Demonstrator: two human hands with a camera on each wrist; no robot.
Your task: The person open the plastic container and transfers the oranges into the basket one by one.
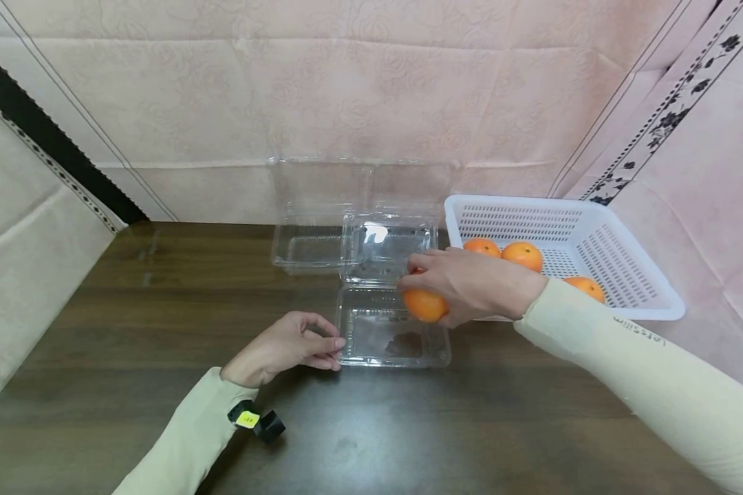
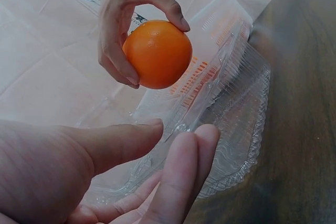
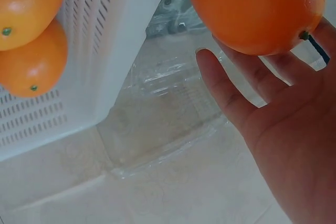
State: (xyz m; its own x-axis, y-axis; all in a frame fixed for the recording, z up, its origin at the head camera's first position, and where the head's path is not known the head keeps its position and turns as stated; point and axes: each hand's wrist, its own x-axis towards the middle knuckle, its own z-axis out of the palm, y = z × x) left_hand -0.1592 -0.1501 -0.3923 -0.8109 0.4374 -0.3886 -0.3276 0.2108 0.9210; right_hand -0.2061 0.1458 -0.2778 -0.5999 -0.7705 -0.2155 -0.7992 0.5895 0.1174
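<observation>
In the head view my right hand [image 1: 470,282] grips an orange [image 1: 425,305] in its fingers, above the near clear plastic container [image 1: 393,361]. The left wrist view shows that orange [image 2: 157,54] held up between fingers and thumb. My left hand [image 1: 294,347] is at the near container's left side, fingertips right at its rim, fingers relaxed and holding nothing. Behind the near container stand more clear plastic containers [image 1: 306,240] with raised lids [image 1: 322,189]. Right of them, a white slotted basket [image 1: 650,295] has several oranges [image 1: 523,256] in it, partly hidden by my right arm.
The dark wooden table [image 1: 161,330] runs back to a pale cloth wall [image 1: 359,89]. Cloth also hangs at the left [image 1: 25,275] and right. A small black device [image 1: 267,425] is strapped to my left wrist.
</observation>
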